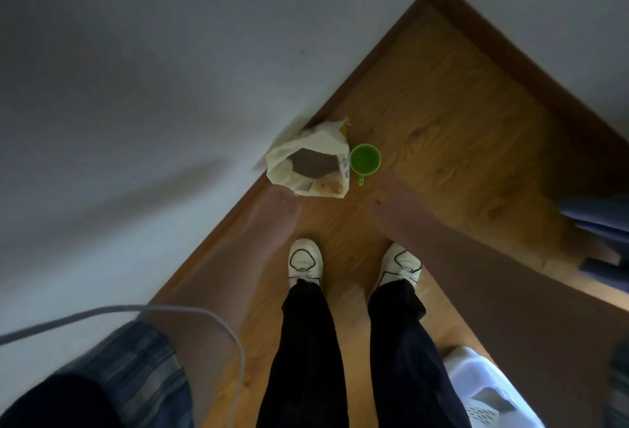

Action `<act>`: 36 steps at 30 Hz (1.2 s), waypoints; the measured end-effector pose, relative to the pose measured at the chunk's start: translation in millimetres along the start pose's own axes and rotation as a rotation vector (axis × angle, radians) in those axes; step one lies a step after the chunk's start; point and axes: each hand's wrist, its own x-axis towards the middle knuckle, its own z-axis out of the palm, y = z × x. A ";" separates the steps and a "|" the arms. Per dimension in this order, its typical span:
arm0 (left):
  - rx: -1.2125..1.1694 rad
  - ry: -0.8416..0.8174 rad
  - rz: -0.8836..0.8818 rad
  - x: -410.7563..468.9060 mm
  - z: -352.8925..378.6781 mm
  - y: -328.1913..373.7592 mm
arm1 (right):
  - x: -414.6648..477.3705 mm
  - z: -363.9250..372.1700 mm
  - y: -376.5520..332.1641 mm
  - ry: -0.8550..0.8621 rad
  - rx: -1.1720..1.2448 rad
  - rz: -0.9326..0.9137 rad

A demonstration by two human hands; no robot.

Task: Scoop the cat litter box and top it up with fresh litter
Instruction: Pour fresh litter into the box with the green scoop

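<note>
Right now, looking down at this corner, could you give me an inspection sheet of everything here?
Surface: wood-look floor.
Job's things: open litter bag against the wall; green cup upright beside it.
Clutter: white plastic bin lower right, cut off; blue items at the right edge, unclear.
Hands: left hand by the bag's corner, right hand near the cup's handle; both blurred.
Cables: grey cable looping lower left.
Surroundings: white wall; white sneakers.

Setting: home interior, corner of a room. Evidence: wood-grain laminate floor [442, 94] edged by brown skirting [357, 67], with plain white walls [136, 87] meeting at the corner. An open bag [308, 158] stands on the floor against the wall, a green cup [365, 158] just beside it. White plastic box [476, 383] at lower right.
</note>
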 end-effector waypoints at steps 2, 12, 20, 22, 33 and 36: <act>-0.205 0.044 -0.140 34.5 20.4 -9.0 | 25.2 19.2 7.7 0.001 0.038 0.022; -0.892 0.077 -0.581 145.0 71.1 -45.5 | 141.4 71.2 8.9 0.149 0.070 -0.012; -0.655 0.208 -0.418 167.9 72.6 -54.7 | 173.1 81.5 -0.8 0.245 -0.126 -0.041; -0.543 0.252 -0.351 160.4 69.9 -54.8 | 173.4 75.4 -5.0 0.249 -0.033 -0.030; -0.298 0.228 -0.252 56.7 2.7 -44.0 | 89.4 31.0 -43.8 0.160 0.245 0.076; -0.283 0.198 -0.254 6.2 -26.2 -35.9 | 33.5 17.8 -58.9 0.143 0.287 0.098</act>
